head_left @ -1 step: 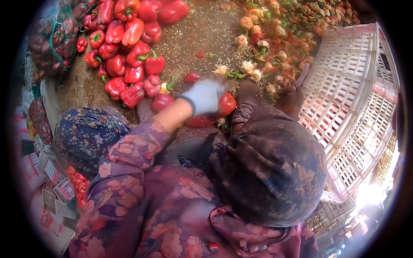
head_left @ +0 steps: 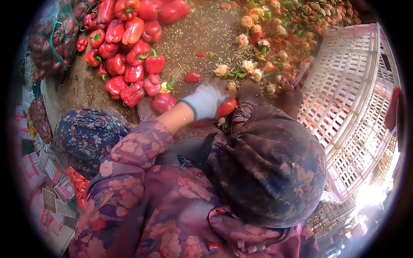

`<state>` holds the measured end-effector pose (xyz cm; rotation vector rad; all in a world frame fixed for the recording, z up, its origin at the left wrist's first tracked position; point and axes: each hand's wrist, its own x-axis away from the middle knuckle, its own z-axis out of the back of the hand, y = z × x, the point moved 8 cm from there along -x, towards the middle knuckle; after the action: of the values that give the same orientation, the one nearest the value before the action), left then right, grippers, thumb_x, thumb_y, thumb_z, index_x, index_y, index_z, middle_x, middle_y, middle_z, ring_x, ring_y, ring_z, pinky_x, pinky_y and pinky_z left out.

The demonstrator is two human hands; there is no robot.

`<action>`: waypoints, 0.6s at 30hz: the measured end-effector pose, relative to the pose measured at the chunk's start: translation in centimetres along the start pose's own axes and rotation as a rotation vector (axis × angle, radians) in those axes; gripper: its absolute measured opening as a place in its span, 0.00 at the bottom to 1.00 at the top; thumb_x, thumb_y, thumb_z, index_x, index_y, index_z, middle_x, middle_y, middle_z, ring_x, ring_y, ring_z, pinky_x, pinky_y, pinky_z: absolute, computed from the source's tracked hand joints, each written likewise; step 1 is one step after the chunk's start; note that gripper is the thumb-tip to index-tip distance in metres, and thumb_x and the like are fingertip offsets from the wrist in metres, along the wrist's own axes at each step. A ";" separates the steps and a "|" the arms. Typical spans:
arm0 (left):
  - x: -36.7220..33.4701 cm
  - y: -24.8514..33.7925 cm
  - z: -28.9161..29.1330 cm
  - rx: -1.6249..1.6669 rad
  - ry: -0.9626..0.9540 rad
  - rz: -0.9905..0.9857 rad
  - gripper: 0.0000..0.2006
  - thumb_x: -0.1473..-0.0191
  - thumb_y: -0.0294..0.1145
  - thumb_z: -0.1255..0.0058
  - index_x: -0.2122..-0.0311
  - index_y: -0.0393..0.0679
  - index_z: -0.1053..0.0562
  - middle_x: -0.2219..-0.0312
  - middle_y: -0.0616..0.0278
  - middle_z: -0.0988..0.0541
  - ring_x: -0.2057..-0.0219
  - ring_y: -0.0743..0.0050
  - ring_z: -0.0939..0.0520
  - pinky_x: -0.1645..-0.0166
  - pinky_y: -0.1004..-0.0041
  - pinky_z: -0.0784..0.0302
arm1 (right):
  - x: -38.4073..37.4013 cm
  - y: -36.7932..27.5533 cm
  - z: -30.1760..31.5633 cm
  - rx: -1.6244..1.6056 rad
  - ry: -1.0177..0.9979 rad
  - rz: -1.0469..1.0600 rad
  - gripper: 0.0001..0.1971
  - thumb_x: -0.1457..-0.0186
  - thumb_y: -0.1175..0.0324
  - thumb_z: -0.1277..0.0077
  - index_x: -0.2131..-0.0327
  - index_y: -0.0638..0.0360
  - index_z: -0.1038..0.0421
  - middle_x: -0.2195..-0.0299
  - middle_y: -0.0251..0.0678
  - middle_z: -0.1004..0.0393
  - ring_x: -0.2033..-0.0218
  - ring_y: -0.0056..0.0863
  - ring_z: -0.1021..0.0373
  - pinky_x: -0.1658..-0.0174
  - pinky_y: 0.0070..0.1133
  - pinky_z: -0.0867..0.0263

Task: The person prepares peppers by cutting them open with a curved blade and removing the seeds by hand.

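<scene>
My left hand (head_left: 205,102), in a pale grey glove, reaches over the ground between my shoes, its fingers smeared by motion. Right beside it is a red bell pepper (head_left: 226,107), partly covered by the hand; whether the hand grips it is unclear. Another red pepper (head_left: 164,102) lies just left of the wrist, and a small red piece (head_left: 192,77) sits beyond the hand. My right hand is hidden; only my floral sleeve (head_left: 254,236) shows behind the dark cloth over my knee (head_left: 266,172).
A heap of red bell peppers (head_left: 133,74) lies at the far left, beside a full green mesh sack (head_left: 53,43). Cut pepper cores (head_left: 249,66) and seeds cover the ground at the far right. A white plastic crate (head_left: 344,77) stands at the right. My brown shoe (head_left: 248,95) is near the hand.
My left hand has shifted slightly and covers more of the peppers below it. A dark red shape has appeared at the right rim, by the crate.
</scene>
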<state>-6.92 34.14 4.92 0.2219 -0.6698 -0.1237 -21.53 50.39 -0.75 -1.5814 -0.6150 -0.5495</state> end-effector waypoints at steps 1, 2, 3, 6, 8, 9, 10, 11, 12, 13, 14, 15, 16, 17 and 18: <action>-0.2 1.0 -0.8 -0.036 0.123 -0.094 0.36 0.60 0.47 0.42 0.45 0.44 0.37 0.51 0.50 0.31 0.46 0.54 0.33 0.42 0.61 0.39 | 0.1 -0.1 -0.8 0.015 -0.015 0.004 0.05 0.45 0.71 0.50 0.64 0.54 0.31 0.78 0.30 0.30 0.85 0.18 0.38 0.86 0.19 0.43; -0.3 1.3 -2.0 -0.057 0.177 -0.129 0.34 0.59 0.46 0.42 0.46 0.43 0.36 0.53 0.50 0.30 0.48 0.54 0.31 0.44 0.60 0.37 | 0.3 0.0 -1.4 0.038 -0.042 0.006 0.04 0.45 0.71 0.50 0.64 0.55 0.31 0.79 0.31 0.30 0.85 0.19 0.38 0.87 0.19 0.42; -0.4 1.5 -2.1 -0.082 0.235 -0.168 0.32 0.58 0.44 0.42 0.47 0.43 0.35 0.55 0.50 0.29 0.50 0.54 0.30 0.45 0.59 0.34 | 0.4 0.1 -2.1 0.046 -0.066 0.004 0.04 0.45 0.72 0.50 0.65 0.55 0.31 0.79 0.31 0.30 0.85 0.19 0.38 0.87 0.20 0.42; -0.2 -3.6 -1.3 0.334 0.414 0.112 0.29 0.56 0.40 0.43 0.49 0.40 0.34 0.59 0.52 0.26 0.54 0.59 0.25 0.51 0.61 0.28 | 1.4 -1.0 -3.5 -0.029 -0.156 -0.040 0.04 0.44 0.71 0.51 0.65 0.55 0.31 0.79 0.31 0.29 0.86 0.19 0.38 0.87 0.20 0.42; 0.2 -8.3 -1.1 1.198 0.561 0.323 0.27 0.56 0.39 0.44 0.50 0.38 0.34 0.61 0.53 0.24 0.57 0.63 0.23 0.54 0.64 0.26 | 2.0 -1.7 -4.9 -0.011 -0.249 0.058 0.05 0.44 0.70 0.50 0.63 0.55 0.30 0.79 0.32 0.29 0.87 0.18 0.39 0.87 0.18 0.42; 0.1 -9.8 -1.0 1.632 0.614 0.410 0.27 0.56 0.38 0.44 0.51 0.38 0.33 0.62 0.54 0.23 0.59 0.65 0.22 0.56 0.65 0.24 | 2.7 -2.1 -6.1 0.045 -0.299 0.035 0.06 0.44 0.69 0.50 0.62 0.55 0.30 0.79 0.31 0.29 0.87 0.17 0.39 0.87 0.18 0.42; -0.1 -9.2 3.4 1.870 0.678 0.109 0.21 0.55 0.37 0.43 0.55 0.39 0.29 0.65 0.60 0.22 0.66 0.72 0.21 0.61 0.74 0.23 | 4.0 -3.2 -7.5 0.097 -0.337 0.029 0.07 0.44 0.69 0.50 0.61 0.56 0.30 0.79 0.31 0.29 0.87 0.17 0.39 0.87 0.17 0.42; -0.1 -8.8 6.4 1.917 0.670 -0.023 0.20 0.54 0.38 0.44 0.56 0.39 0.29 0.65 0.61 0.22 0.65 0.72 0.20 0.60 0.74 0.23 | 4.8 -4.0 -8.6 0.151 -0.373 0.022 0.08 0.44 0.69 0.50 0.61 0.56 0.30 0.79 0.31 0.29 0.87 0.16 0.39 0.87 0.17 0.43; -0.1 -8.3 9.2 1.961 0.657 -0.153 0.19 0.53 0.39 0.45 0.57 0.38 0.28 0.66 0.61 0.22 0.65 0.72 0.20 0.59 0.74 0.23 | 4.6 -4.5 -9.6 0.195 -0.418 0.046 0.10 0.44 0.68 0.50 0.58 0.57 0.30 0.79 0.30 0.30 0.87 0.16 0.39 0.87 0.17 0.43; 0.3 -8.4 11.0 1.997 0.662 -0.264 0.18 0.52 0.40 0.46 0.59 0.38 0.27 0.66 0.61 0.22 0.64 0.72 0.20 0.59 0.73 0.23 | 5.2 -5.2 -11.2 0.225 -0.553 0.124 0.11 0.44 0.69 0.49 0.58 0.59 0.29 0.78 0.28 0.30 0.83 0.14 0.38 0.82 0.16 0.40; 0.4 -9.3 11.7 1.947 0.706 -0.339 0.20 0.49 0.44 0.49 0.56 0.38 0.29 0.65 0.61 0.22 0.64 0.72 0.20 0.58 0.73 0.23 | 5.7 -6.2 -12.4 0.307 -0.601 0.225 0.10 0.44 0.69 0.48 0.59 0.60 0.29 0.78 0.27 0.30 0.80 0.13 0.37 0.79 0.15 0.39; 0.1 -9.6 12.7 1.995 0.708 -0.313 0.22 0.49 0.45 0.48 0.56 0.38 0.29 0.64 0.61 0.23 0.64 0.72 0.20 0.58 0.73 0.23 | 6.5 -7.7 -13.2 0.392 -0.624 0.331 0.10 0.44 0.69 0.47 0.59 0.61 0.29 0.77 0.26 0.30 0.77 0.13 0.37 0.75 0.15 0.38; 0.4 -9.8 13.1 2.046 0.719 -0.268 0.23 0.49 0.47 0.48 0.55 0.38 0.30 0.63 0.61 0.23 0.63 0.72 0.21 0.57 0.73 0.23 | 7.2 -7.9 -13.9 0.397 -0.666 0.280 0.10 0.45 0.69 0.47 0.60 0.62 0.29 0.76 0.26 0.30 0.75 0.13 0.37 0.73 0.15 0.37; 0.6 -10.0 13.4 2.097 0.729 -0.224 0.24 0.49 0.48 0.48 0.54 0.38 0.30 0.63 0.61 0.23 0.62 0.72 0.21 0.57 0.73 0.22 | 7.9 -8.2 -14.7 0.402 -0.706 0.229 0.10 0.45 0.69 0.46 0.60 0.63 0.29 0.75 0.26 0.30 0.73 0.13 0.37 0.70 0.15 0.37; 0.8 -10.1 13.9 2.089 0.855 -0.214 0.25 0.49 0.50 0.48 0.53 0.40 0.31 0.59 0.60 0.24 0.60 0.71 0.21 0.56 0.70 0.22 | 8.5 -8.7 -15.2 0.495 -0.676 0.296 0.10 0.45 0.70 0.47 0.60 0.63 0.30 0.75 0.27 0.29 0.73 0.14 0.35 0.69 0.16 0.35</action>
<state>-15.41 21.95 13.56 2.2040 0.3524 0.5152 -20.99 36.48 12.86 -1.3239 -0.9123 0.3665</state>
